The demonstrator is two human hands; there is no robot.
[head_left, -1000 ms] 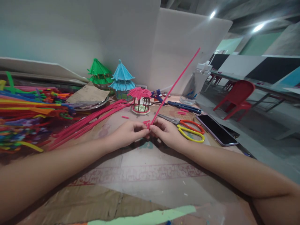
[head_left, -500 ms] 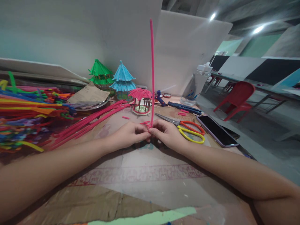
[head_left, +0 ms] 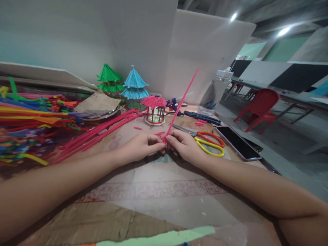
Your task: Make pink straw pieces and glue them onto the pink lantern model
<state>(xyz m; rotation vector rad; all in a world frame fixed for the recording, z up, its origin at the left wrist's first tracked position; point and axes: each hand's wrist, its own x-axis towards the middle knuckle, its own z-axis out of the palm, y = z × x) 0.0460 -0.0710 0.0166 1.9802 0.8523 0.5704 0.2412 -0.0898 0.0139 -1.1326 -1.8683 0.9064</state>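
A long pink pipe cleaner [head_left: 183, 97] rises from between my fingertips and slants up to the right. My left hand [head_left: 146, 146] and my right hand [head_left: 182, 143] are both closed on its lower end, their fingertips nearly touching above the work surface. Just behind them stands a small pavilion [head_left: 154, 110] with a pink roof and dark posts. Short pink pieces [head_left: 137, 128] lie around it. Scissors [head_left: 210, 143] with orange and yellow handles rest beside my right hand. The exact bend at my fingertips is too small to make out.
Blue [head_left: 133, 87] and green [head_left: 109, 80] pavilions stand at the back. Colourful pipe cleaners [head_left: 36, 116] pile at the left, near long pink ones [head_left: 97, 135]. At the right are a phone [head_left: 238, 142], blue pliers-like tool [head_left: 202, 118] and clear bottle [head_left: 214, 92].
The pink pipe cleaner has tilted from nearly upright to leaning right and away. Both hands keep hold of its lower end and have barely shifted.
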